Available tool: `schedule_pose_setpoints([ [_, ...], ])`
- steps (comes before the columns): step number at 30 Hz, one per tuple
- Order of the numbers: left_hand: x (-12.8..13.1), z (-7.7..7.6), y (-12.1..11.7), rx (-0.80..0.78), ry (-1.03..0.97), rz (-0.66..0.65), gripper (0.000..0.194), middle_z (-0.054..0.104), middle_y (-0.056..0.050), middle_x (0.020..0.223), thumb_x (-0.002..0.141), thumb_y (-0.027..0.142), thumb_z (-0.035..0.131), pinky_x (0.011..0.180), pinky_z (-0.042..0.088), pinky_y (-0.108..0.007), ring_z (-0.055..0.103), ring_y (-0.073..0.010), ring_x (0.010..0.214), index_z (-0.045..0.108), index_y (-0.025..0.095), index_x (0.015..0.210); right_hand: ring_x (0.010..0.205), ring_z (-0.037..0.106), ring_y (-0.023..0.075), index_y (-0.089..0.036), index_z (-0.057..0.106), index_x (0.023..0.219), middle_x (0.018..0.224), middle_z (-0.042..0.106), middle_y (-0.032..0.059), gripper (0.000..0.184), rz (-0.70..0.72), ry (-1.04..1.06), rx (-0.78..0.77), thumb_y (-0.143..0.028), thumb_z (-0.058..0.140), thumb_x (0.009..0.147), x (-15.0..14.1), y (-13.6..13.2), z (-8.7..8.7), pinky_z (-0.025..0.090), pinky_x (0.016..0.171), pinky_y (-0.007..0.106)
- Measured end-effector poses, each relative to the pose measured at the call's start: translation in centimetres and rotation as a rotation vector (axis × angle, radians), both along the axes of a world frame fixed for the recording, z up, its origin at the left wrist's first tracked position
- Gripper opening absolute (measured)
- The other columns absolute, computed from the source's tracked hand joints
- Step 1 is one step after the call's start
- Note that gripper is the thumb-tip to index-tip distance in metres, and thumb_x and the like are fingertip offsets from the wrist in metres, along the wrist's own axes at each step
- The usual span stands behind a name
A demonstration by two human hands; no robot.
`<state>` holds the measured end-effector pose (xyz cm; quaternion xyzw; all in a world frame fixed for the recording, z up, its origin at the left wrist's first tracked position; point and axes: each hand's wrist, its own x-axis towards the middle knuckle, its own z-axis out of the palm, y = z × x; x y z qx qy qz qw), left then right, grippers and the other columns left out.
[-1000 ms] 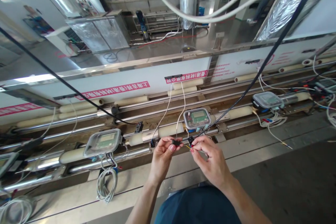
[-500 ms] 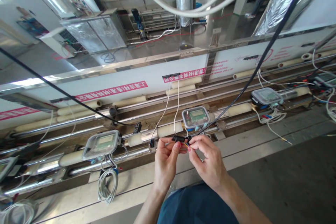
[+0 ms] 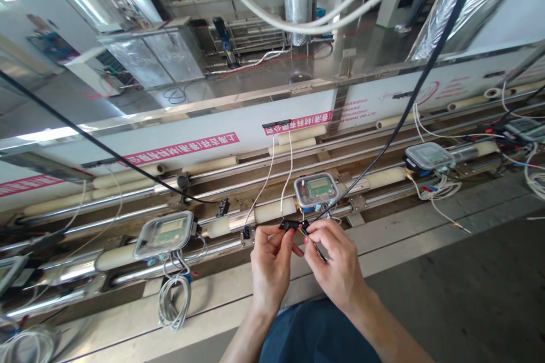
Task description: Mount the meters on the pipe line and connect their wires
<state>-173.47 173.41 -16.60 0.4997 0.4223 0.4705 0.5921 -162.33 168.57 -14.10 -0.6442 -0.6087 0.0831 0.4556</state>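
My left hand (image 3: 271,261) pinches a small black cable connector (image 3: 291,226), thumb against its lower side. A white cable (image 3: 286,184) runs up from the connector's left end. Close beside it, my right hand (image 3: 334,249) is closed on a black cable (image 3: 369,168), with thin yellow and blue wires showing between the two hands. A dark thin end sticks out below the right fingers. Just behind the hands sits a clear-lidded box with a green circuit board (image 3: 315,190). The fingers partly hide where the wires meet the connector.
Similar clear-lidded boxes stand left (image 3: 165,235) and right (image 3: 429,157) along metal rods. A coil of grey cable (image 3: 174,302) hangs over the metal ledge (image 3: 217,311). Another black cable (image 3: 102,150) crosses at left. A person (image 3: 421,0) is far back at right.
My right hand has shifted slightly, and a dark thin wire end now shows below its fingers. The black cable at right has swung a little left. My left hand keeps its pinch.
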Motion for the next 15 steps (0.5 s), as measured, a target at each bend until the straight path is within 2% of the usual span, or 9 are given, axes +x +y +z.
schedule_pose_setpoints([
  [3,0.12,0.31,-0.19,0.026,0.025,0.021,0.027,0.062,0.003,0.067,0.084,0.033,0.058,0.038,0.028,-0.014,0.036,-0.0038,0.035,0.035,0.019,0.087,0.084,0.053,0.0153,-0.018,0.051,0.076,0.087,0.056,0.0049,0.010,-0.007,-0.013,0.024,-0.010,0.048,0.082,-0.26,-0.08,-0.09,0.043,0.076,0.029],
  [6,0.14,0.34,-0.41,0.046,0.035,0.024,0.026,0.057,0.005,0.058,0.084,0.032,0.057,0.036,0.025,-0.014,0.037,-0.0054,0.036,0.035,0.020,0.087,0.085,0.053,0.0151,-0.018,0.050,0.077,0.087,0.056,0.0047,0.010,-0.014,-0.010,0.041,-0.010,0.047,0.082,-0.48,-0.09,-0.22,0.044,0.076,0.029],
  [11,-0.08,-0.09,-0.44,0.052,0.073,0.025,0.026,0.058,0.004,0.060,0.084,0.033,0.057,0.039,0.032,-0.015,0.042,-0.0072,0.040,0.036,0.020,0.088,0.083,0.053,0.0146,-0.017,0.050,0.077,0.085,0.056,0.0050,0.010,-0.012,-0.014,0.033,-0.010,0.047,0.083,-0.72,-0.03,-0.24,0.044,0.075,0.028],
  [15,-0.33,-0.36,-0.23,0.050,0.077,-0.038,0.026,0.064,-0.002,0.078,0.085,0.035,0.056,0.050,0.043,-0.018,0.055,-0.0100,0.056,0.036,0.020,0.092,0.083,0.053,0.0149,-0.017,0.051,0.075,0.086,0.057,0.0046,0.011,-0.005,-0.027,-0.009,-0.011,0.047,0.083,-0.72,-0.04,-0.13,0.043,0.076,0.029],
])
